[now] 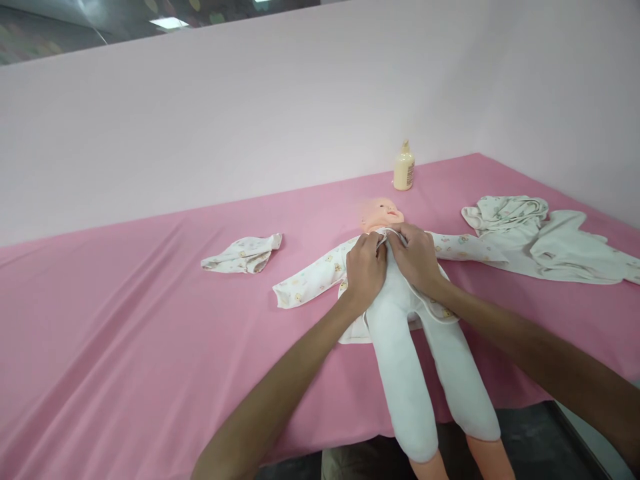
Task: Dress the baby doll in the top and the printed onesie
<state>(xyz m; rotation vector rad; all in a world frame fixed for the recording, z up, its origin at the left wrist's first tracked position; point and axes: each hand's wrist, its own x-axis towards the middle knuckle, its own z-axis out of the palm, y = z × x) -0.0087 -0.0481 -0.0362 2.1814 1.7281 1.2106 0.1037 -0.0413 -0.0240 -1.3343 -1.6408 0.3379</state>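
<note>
Nearest, well below the fingers, the bare lower legs of a doll reach past the near edge of the worktop, which is covered in pink cloth. Its white fabric legs lead up toward the fingers, slightly apart. The doll lies on its back directly under both hands, its white torso showing between them.

Just beyond, the left hand and the right hand are close together at the doll's upper chest. The fingers of each are pinching the white edging of a printed shirt near the neck; the exact grip is partly hidden. The shirt lies open around the torso, one sleeve stretched out left of the fingers, the other to their right.

Past the fingertips is the doll's head, its top blurred. Well to the left of the fingers lies a small crumpled printed cloth. To their right, a heap of pale garments meets the end of the sleeve. Farther off, a cream pump bottle stands upright beyond the fingers, before a pale wall.
</note>
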